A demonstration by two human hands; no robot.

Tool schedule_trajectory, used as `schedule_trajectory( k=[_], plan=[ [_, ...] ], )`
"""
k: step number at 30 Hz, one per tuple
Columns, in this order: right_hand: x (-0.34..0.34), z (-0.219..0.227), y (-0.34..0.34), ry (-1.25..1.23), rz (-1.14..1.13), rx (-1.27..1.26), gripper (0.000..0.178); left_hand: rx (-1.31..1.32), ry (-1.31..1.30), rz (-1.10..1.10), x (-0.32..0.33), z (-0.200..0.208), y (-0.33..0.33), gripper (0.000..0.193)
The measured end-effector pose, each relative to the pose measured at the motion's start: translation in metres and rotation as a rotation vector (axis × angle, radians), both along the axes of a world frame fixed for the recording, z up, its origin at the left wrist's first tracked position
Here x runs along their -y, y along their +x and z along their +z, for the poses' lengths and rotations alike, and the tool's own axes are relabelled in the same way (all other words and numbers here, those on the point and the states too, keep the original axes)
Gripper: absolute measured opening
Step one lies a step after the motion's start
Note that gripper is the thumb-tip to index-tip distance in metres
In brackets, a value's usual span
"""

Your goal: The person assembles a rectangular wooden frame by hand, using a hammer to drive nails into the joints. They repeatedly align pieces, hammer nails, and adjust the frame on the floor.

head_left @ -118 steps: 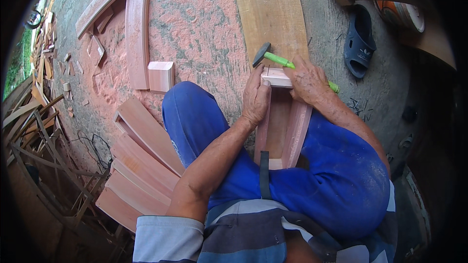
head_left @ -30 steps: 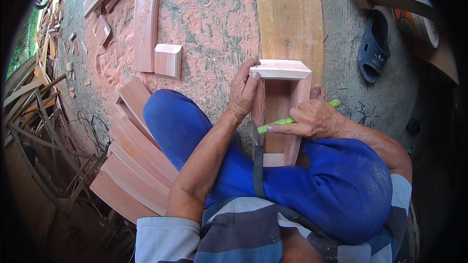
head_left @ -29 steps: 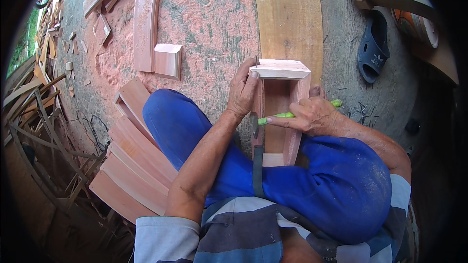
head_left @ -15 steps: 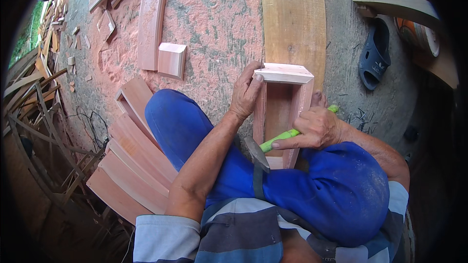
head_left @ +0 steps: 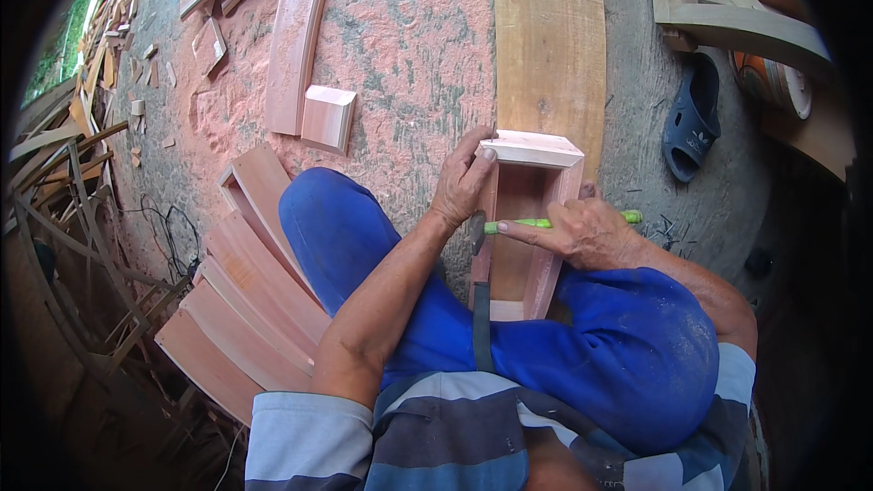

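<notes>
A narrow open wooden box frame of pale pinkish wood stands between my legs, with its mitred end piece at the far side. My left hand is closed on the far left corner, thumb on the end piece. A thin dark tip, perhaps a nail, shows by its fingertips. My right hand is wrapped round the green handle of a hammer, index finger stretched along it. The hammer lies across above the box opening, its metal head over the left side, close below my left wrist and apart from the end piece.
A wide plank lies ahead. Curved wooden pieces lean at my left; a moulded board and small block lie farther off. Scattered nails and a dark blue clog are at right, wood scraps far left.
The hammer head has risen away from my lap toward my left hand, and the handle has swung nearly level. My left hand keeps its hold on the corner. The view has shifted slightly.
</notes>
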State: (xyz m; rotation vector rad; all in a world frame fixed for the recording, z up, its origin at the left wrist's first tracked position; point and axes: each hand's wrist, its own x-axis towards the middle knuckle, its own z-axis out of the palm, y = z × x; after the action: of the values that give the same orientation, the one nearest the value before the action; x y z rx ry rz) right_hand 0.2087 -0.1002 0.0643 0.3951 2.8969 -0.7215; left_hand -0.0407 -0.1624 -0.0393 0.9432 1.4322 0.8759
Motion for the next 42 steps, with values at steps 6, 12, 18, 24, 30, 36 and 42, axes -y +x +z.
schedule_trajectory(
  k=[6, 12, 18, 24, 30, 36, 42],
  plan=[
    [-0.003, 0.004, 0.002, 0.014, 0.108, -0.154, 0.062, -0.100, 0.114, 0.130, 0.011, -0.010, 0.014, 0.050],
    [-0.003, -0.008, 0.003, -0.024, 0.068, -0.143, 0.063, -0.120, 0.039, 0.145, 0.003, -0.005, 0.023, 0.058],
    [0.001, -0.022, 0.009, -0.161, -0.308, -0.254, 0.068, -0.053, 0.008, 0.150, 0.004, -0.004, 0.024, 0.056],
    [-0.005, -0.014, 0.001, -0.023, -0.482, -0.316, 0.072, -0.050, -0.010, 0.147, -0.002, -0.002, 0.023, 0.057],
    [0.000, -0.009, 0.017, -0.058, -0.224, -0.158, 0.073, -0.005, -0.091, 0.064, -0.008, -0.003, 0.000, 0.063],
    [-0.008, -0.009, -0.004, -0.064, -0.178, -0.175, 0.072, 0.077, -0.205, 0.167, -0.006, -0.013, -0.012, 0.066],
    [-0.003, -0.011, -0.008, -0.087, -0.201, -0.148, 0.072, 0.078, -0.221, 0.141, -0.007, -0.019, -0.016, 0.067]
  ],
)
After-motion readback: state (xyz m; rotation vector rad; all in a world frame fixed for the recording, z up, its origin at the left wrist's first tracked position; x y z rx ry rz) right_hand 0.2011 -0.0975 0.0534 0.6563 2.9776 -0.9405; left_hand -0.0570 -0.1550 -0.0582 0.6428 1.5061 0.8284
